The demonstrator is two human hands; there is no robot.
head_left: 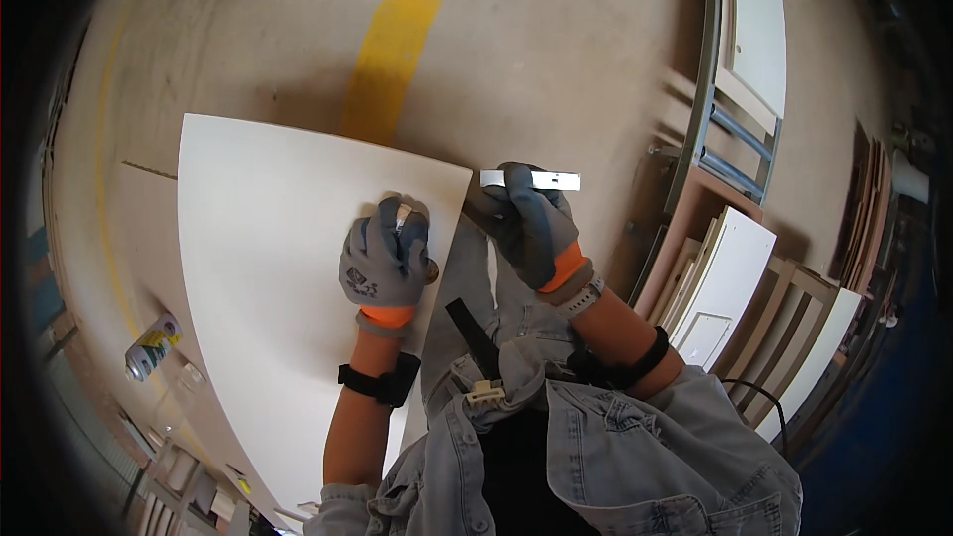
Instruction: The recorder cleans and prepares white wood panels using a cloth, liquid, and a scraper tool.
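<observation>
A large smooth white panel [268, 268] lies in front of me and to the left. Over its right part, my left hand [387, 253], in a grey work glove with an orange cuff, is closed round a small tool. Only a pale tip [403, 216] shows between the fingers, and a round brown end [432, 271] by the wrist; its kind is hidden. My right hand [531, 223], gloved alike, grips a short, flat, silvery bar [556, 181] just beyond the panel's right corner. The bar is level and apart from the panel.
A spray can [153, 347] lies tilted left of the panel. On the right stands a roller conveyor [737, 154] with white boards [756, 30] on it. More boards [720, 283] lean nearer me. A yellow stripe [392, 55] crosses the floor ahead.
</observation>
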